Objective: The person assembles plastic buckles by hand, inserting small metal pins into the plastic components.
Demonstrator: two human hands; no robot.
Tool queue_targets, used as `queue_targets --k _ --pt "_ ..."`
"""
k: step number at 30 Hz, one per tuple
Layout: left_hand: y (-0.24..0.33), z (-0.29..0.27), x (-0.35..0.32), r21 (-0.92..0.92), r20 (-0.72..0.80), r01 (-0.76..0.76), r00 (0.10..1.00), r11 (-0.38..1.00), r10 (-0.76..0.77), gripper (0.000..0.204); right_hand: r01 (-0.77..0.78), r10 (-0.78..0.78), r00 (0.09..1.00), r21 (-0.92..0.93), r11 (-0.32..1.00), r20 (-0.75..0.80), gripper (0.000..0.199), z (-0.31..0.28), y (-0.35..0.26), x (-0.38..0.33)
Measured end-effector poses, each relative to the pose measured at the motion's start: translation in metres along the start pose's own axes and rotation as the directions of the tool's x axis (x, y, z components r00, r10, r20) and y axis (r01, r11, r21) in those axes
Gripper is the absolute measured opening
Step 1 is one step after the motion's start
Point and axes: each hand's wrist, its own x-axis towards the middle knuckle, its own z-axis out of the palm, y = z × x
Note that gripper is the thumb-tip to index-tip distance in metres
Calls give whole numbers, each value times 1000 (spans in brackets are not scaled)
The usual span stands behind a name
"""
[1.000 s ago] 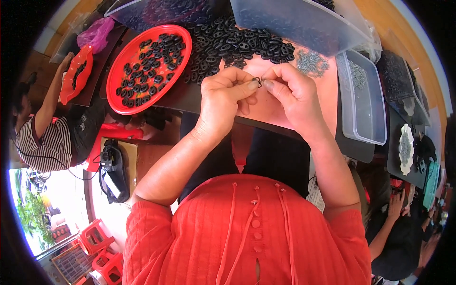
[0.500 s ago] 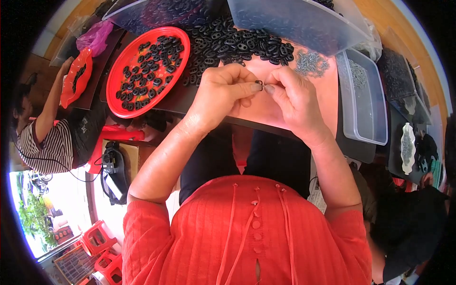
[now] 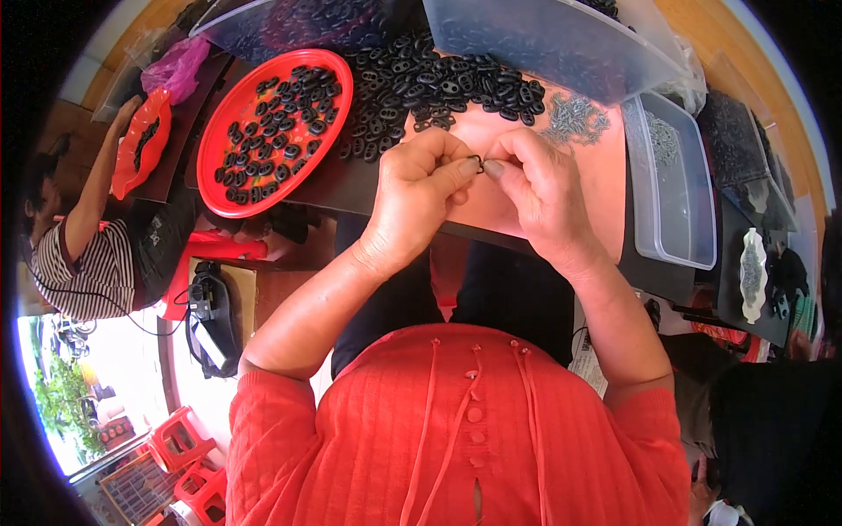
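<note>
Both my hands meet over the near edge of the table, fingertips almost touching. My left hand pinches a small black piece between thumb and forefinger; only its dark rim shows. Opposite it, the thumb and forefinger of my right hand are closed right at that piece, and anything tiny between them is hidden. Beyond the hands lies a heap of black oval two-holed pieces. A pile of small silvery metal parts rests on the pink sheet.
A red round tray with similar black pieces stands at left. Clear plastic bins line the back; another clear box with metal parts is at right. A person in stripes sits at far left, a dark-clothed person at right.
Both hands have come slightly nearer to me, still pinched together around the small black piece. The person at right has shifted lower in view.
</note>
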Motion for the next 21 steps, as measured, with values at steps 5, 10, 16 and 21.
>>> queue_targets --k 5,10,16,21 --pt "-3 1 0 42 -30 -78 996 996 79 9 -158 148 987 169 973 69 9 -1 0 1" --pt "-9 1 -1 173 -1 -225 973 959 229 9 -135 118 988 191 972 98 8 -1 -1 5" --pt "-8 2 -5 -18 -45 -83 996 996 82 7 -221 204 975 270 937 92 6 1 1 -2" --pt "-8 -8 -21 -109 -157 -112 983 988 94 7 -332 310 939 166 928 149 4 -14 -2 19"
